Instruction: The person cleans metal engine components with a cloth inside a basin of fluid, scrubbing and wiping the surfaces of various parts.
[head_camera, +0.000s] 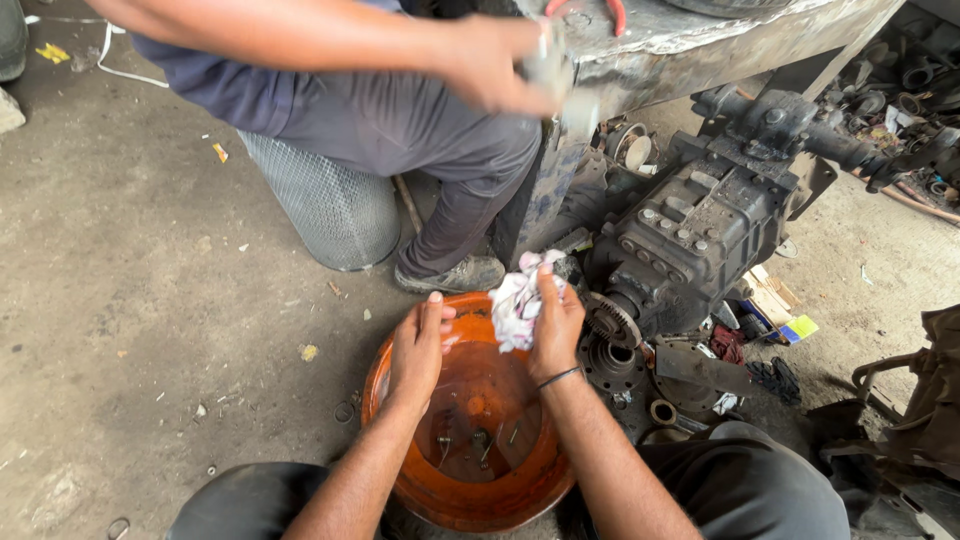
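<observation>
Right hand (556, 325) fingers pinching rag (520, 300); left hand (420, 345) fingers seemingly together, over orange basin (470, 500)

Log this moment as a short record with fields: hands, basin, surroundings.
left hand: left hand rests open on the rim of the round orange plastic basin
right hand: right hand grips a crumpled white and pink cloth rag
basin contents: small metal parts in dark liquid
surroundings: greasy dark metal gearbox; co-worker's hand at the bench above

Dusty concrete floor (150, 300) (litter-strewn); battered metal workbench (700, 50); daylight.
</observation>
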